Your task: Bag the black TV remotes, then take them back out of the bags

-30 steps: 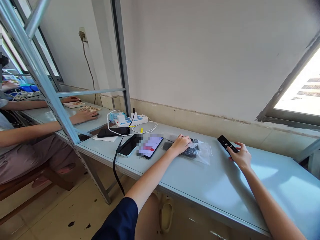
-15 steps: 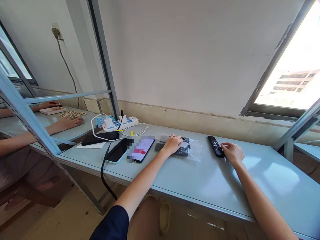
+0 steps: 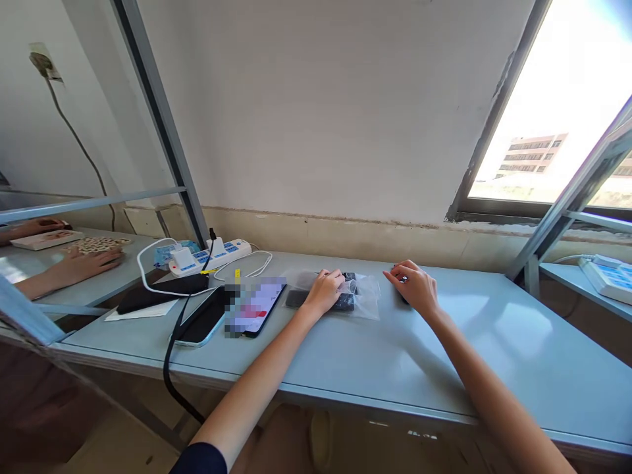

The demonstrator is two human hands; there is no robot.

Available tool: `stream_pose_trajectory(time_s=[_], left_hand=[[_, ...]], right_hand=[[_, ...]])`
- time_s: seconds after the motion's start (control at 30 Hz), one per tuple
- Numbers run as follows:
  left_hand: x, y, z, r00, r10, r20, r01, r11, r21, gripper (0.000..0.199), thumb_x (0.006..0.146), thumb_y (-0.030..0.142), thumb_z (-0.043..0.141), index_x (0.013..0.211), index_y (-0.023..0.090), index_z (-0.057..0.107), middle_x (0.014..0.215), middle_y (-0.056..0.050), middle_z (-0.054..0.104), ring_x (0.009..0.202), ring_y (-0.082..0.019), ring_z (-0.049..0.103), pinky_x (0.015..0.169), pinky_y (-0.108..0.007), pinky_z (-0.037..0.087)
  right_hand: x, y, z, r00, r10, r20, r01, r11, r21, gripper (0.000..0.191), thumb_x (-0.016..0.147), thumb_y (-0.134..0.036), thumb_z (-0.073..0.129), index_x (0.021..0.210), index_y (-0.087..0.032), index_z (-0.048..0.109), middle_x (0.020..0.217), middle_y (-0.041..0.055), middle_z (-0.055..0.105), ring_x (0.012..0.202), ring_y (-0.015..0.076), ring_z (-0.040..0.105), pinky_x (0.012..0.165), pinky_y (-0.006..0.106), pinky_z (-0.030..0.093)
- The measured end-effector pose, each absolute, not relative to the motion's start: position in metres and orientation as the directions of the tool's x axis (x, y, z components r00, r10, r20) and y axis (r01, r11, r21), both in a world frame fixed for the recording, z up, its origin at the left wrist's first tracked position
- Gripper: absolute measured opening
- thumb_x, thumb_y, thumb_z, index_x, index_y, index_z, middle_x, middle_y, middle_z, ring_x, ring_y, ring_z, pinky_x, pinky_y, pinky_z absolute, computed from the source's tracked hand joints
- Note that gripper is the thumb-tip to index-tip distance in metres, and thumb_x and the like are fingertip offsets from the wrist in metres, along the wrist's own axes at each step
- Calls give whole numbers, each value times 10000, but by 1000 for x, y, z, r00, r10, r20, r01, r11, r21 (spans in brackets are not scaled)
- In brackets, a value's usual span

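My left hand (image 3: 324, 291) rests on a clear plastic bag (image 3: 368, 301), its fingers curled down and closed on the film. Dark remote controls (image 3: 345, 303) with buttons show through the bag, partly covered by my hand. To the right, my right hand (image 3: 415, 284) hovers over a loose black remote control (image 3: 403, 301) lying on the table. Its thumb and fingers are apart and nothing is gripped. Most of that remote is hidden beneath the hand.
On the left of the table (image 3: 316, 359) lie a lit phone (image 3: 266, 299), a dark phone (image 3: 210, 316), a black pouch (image 3: 162, 293), cables and a white power strip (image 3: 232, 252). Another person's hand (image 3: 91, 263) rests on the neighbouring table. Metal posts (image 3: 158, 112) stand at both sides.
The view has turned to the right. My right hand has moved from the loose remote's right side to over it, covering most of it. My left hand stays on the bag.
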State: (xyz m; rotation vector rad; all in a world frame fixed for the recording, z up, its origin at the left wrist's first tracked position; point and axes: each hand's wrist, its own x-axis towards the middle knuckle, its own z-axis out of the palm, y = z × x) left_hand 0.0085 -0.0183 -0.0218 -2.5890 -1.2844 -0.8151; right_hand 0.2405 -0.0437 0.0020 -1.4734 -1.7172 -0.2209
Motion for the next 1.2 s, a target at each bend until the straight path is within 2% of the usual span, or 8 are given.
stream_pose_trajectory(time_s=[0.3, 0.5, 0.6, 0.7, 0.8, 0.93, 1.07, 1.2], left_hand=[[11, -17, -20, 506, 688, 521, 765, -637, 98, 177, 848, 84, 555, 760, 198, 657, 905, -7, 649, 783, -134, 569, 850, -326, 399], [13, -22, -19, 522, 684, 510, 761, -644, 84, 169, 874, 106, 539, 839, 215, 663, 918, 4, 653, 814, -135, 587, 897, -335, 373], [13, -23, -17, 515, 699, 496, 763, -637, 106, 216, 880, 67, 502, 855, 215, 658, 926, 6, 649, 823, -130, 590, 896, -329, 360], [12, -24, -16, 493, 714, 498, 773, -621, 125, 201, 885, 72, 502, 853, 208, 647, 922, 4, 642, 831, -132, 588, 889, -327, 352], [12, -24, -15, 463, 713, 526, 785, -606, 130, 182, 886, 82, 508, 852, 208, 634, 917, 8, 633, 836, -133, 582, 882, -325, 348], [12, -25, -15, 427, 694, 580, 791, -597, 131, 168, 895, 101, 506, 872, 215, 626, 918, 9, 620, 858, -138, 572, 863, -317, 352], [11, -25, -14, 394, 668, 631, 793, -594, 134, 185, 899, 129, 515, 975, 246, 636, 958, -3, 617, 916, -156, 552, 849, -313, 359], [10, -25, -15, 385, 659, 646, 806, -581, 112, 293, 859, 96, 544, 1069, 276, 640, 1044, -21, 610, 971, -183, 524, 847, -325, 369]], right_hand=[[248, -41, -5, 40, 735, 677, 895, 274, -351, 296, 840, -433, 537, 693, -260, 727, 935, 17, 617, 562, 81, 498, 495, 209, 298], [233, -45, -3, -50, 738, 673, 921, 295, -255, 310, 904, -378, 448, 883, -283, 742, 998, 42, 619, 797, 151, 573, 499, 205, 322], [241, -45, 0, 73, 806, 587, 967, 88, -241, 280, 879, -336, 472, 992, -272, 720, 1035, 67, 616, 938, 201, 570, 549, 221, 377], [256, -43, 3, 283, 847, 449, 953, -193, -235, 337, 815, -413, 563, 1054, -215, 695, 1052, 113, 612, 960, 246, 576, 598, 258, 422], [269, -39, 1, 404, 872, 278, 907, -342, -245, 408, 734, -550, 626, 881, -178, 708, 892, 128, 636, 819, 258, 606, 572, 284, 430], [276, -30, -11, 315, 916, 249, 913, -221, -343, 336, 604, -521, 721, 559, -206, 610, 574, 71, 566, 545, 210, 557, 460, 270, 378], [273, -25, -22, 217, 911, 352, 927, -79, -367, 158, 626, -375, 698, 663, -226, 657, 510, 2, 527, 428, 154, 500, 414, 237, 347], [268, -26, -20, 157, 881, 445, 925, 27, -378, 171, 746, -291, 580, 823, -200, 702, 664, 28, 596, 414, 116, 500, 449, 235, 391]])
